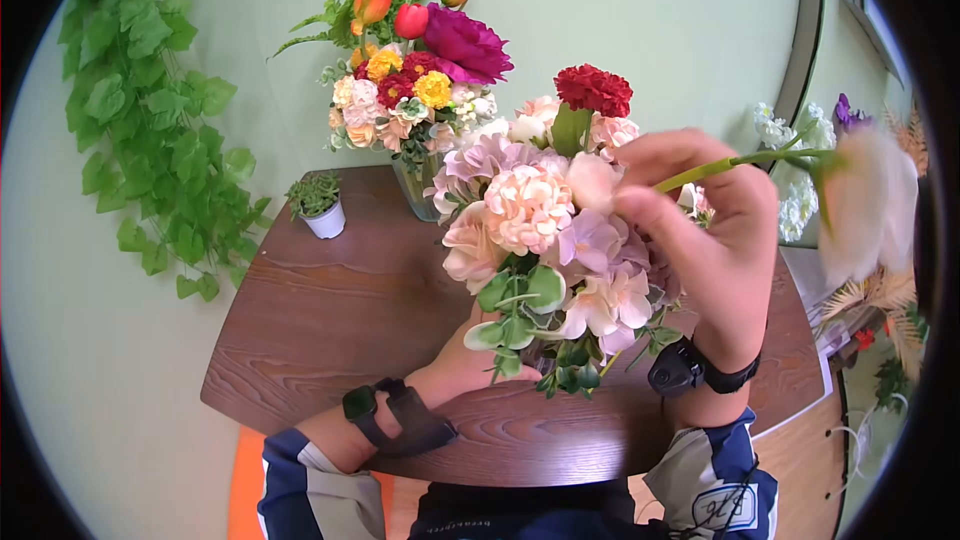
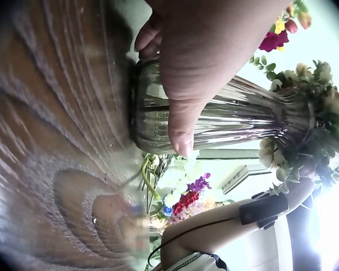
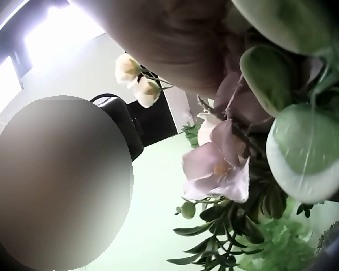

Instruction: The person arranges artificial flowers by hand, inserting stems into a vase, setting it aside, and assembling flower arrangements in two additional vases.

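Observation:
My left hand [image 1: 462,365] grips the lower part of a ribbed glass vase [image 2: 243,116] standing on the table, with the thumb along its side in the left wrist view. From above, the vase is mostly hidden by its bouquet of pink hydrangea [image 1: 528,210], lilac blossoms, eucalyptus leaves and a red carnation [image 1: 593,90]. At the bouquet's right side, my right hand [image 1: 735,240] pinches a green flower stem [image 1: 700,173] between thumb and fingers. Its pale blooms [image 1: 868,202] hang out to the right, blurred; two cream heads [image 3: 137,82] show in the right wrist view.
Behind stands a second glass vase [image 1: 418,185] with tulips and a large magenta flower [image 1: 467,45]. A small potted succulent [image 1: 318,202] sits at the back left of the wooden table [image 1: 330,290]. Ivy [image 1: 150,120] hangs at left; more flowers [image 1: 800,205] lie beyond the right edge.

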### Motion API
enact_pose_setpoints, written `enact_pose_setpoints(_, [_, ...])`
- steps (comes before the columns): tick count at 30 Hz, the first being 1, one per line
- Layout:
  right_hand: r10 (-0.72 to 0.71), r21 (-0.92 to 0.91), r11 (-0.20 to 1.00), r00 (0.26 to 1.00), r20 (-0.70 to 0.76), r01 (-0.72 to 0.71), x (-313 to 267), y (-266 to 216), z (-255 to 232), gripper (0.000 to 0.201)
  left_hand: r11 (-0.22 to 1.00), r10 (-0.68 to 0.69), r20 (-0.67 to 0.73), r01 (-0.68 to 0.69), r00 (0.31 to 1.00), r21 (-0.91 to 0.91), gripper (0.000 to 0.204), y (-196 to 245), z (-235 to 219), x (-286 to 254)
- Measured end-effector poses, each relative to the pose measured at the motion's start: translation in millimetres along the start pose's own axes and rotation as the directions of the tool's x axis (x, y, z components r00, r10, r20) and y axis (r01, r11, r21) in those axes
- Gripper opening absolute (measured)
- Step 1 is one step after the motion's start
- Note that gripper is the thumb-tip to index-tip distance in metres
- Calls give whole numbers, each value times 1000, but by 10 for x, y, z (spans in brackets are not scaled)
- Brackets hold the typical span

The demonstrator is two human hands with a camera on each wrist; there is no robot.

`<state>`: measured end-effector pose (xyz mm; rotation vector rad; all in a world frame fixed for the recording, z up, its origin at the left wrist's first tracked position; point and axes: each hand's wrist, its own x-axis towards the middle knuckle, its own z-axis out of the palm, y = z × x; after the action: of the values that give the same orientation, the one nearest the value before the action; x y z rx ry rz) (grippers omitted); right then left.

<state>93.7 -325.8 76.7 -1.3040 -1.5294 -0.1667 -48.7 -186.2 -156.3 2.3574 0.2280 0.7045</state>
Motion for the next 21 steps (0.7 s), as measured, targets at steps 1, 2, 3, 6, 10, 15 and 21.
enact_pose_setpoints(1, [-60,55,996,994,-96,66,18,-20,4,8,1000,-1,3,1,1000,0,105,-26,12,-30])
enact_pose_setpoints(2, [-114,102,985,974,-195,136,29,-32,-2,10,999,20,15,-20,1000,31,100,47,-42,-39])
enact_pose_setpoints(3, [-111,102,986,974,-196,133,32,-30,-25,10,997,40,26,-42,999,61,94,85,-73,-35])
enact_pose_setpoints(6, [-124,228,949,923,-365,218,31,-75,-59,14,996,7,17,-6,1000,-84,85,76,-63,-24])
enact_pose_setpoints(10, [-29,402,899,939,-344,175,-39,-31,38,19,998,0,40,2,999,-66,82,71,-69,-31])
enact_pose_setpoints(15, [-164,-63,984,986,3,164,-88,132,-16,18,994,-31,60,37,998,-102,80,82,-86,-27])
enact_pose_setpoints(21, [-209,7,978,978,-11,209,-54,33,-51,29,1000,-1,26,1,1000,11,80,33,-47,-78])
